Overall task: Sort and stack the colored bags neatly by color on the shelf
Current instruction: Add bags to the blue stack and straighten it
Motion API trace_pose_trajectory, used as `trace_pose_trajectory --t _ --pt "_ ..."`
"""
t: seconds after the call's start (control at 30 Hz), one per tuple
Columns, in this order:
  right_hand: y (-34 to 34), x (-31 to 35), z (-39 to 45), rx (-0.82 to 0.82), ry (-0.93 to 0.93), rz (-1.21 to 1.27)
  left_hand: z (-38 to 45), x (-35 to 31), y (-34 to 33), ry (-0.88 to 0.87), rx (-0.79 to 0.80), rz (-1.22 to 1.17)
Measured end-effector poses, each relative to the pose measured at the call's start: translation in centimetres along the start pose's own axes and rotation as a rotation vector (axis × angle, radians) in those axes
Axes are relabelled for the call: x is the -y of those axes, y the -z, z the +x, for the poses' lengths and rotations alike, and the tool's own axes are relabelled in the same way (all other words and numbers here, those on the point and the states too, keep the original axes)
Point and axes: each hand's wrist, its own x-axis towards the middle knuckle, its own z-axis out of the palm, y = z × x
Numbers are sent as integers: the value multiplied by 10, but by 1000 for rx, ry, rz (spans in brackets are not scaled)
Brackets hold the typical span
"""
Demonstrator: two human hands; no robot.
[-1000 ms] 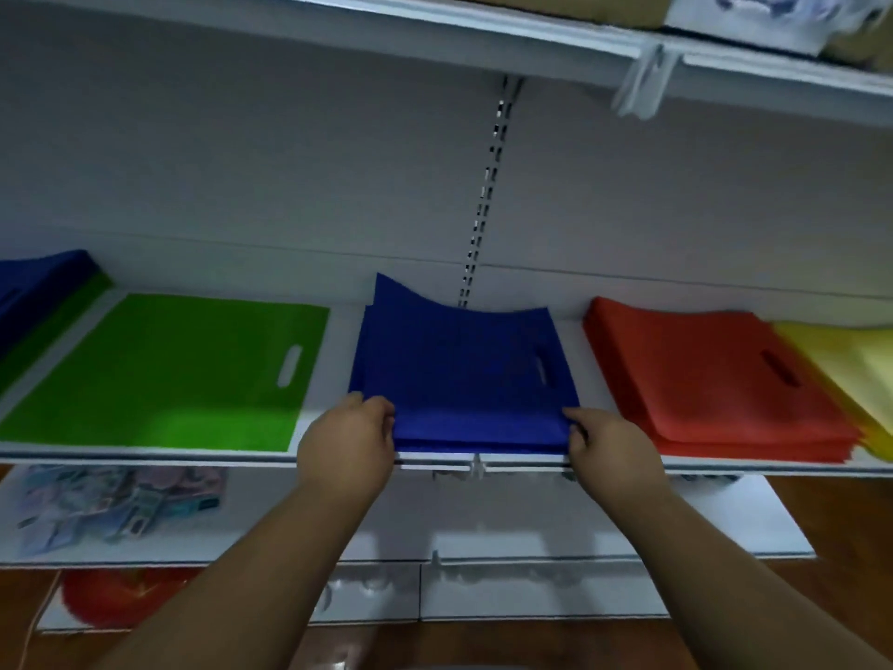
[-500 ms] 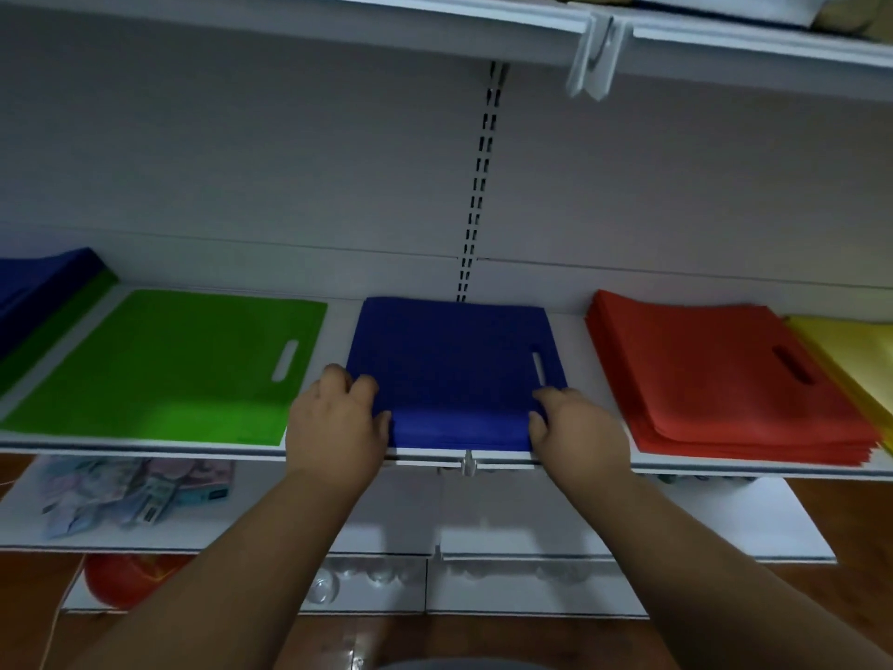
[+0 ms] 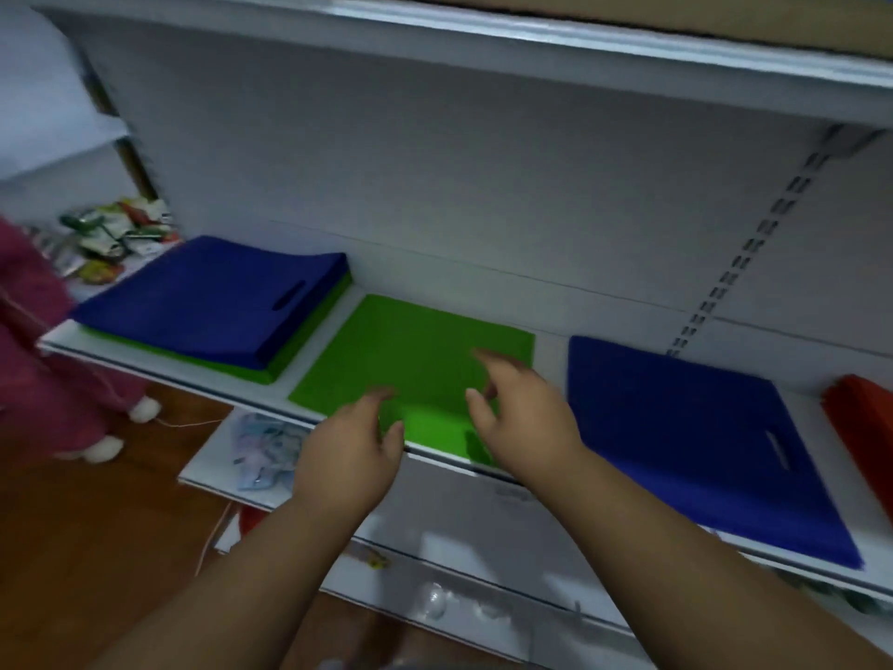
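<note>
Both hands hovered empty with loosely spread fingers, the left hand [image 3: 350,449] and right hand [image 3: 519,418] over the front of the green bag [image 3: 415,365] lying flat mid-shelf [image 3: 159,367]. The step looked like tidying green; next, probably gripping its front edge. Its long axis could not be told; its handle was hidden.

White shelving unit [image 3: 483,152] with slotted upright [image 3: 739,263]; brown wooden floor [image 3: 96,524]; dim light.
</note>
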Motion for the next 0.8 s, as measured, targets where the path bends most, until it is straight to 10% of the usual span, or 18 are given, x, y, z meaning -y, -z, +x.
trace_pose_trajectory --t 0.5,0.8 --pt "-160 196 123 472 -82 26 59 220 122 431 167 -500" --pt "-165 197 122 90 -151 54 83 241 128 834 -20 -1067"
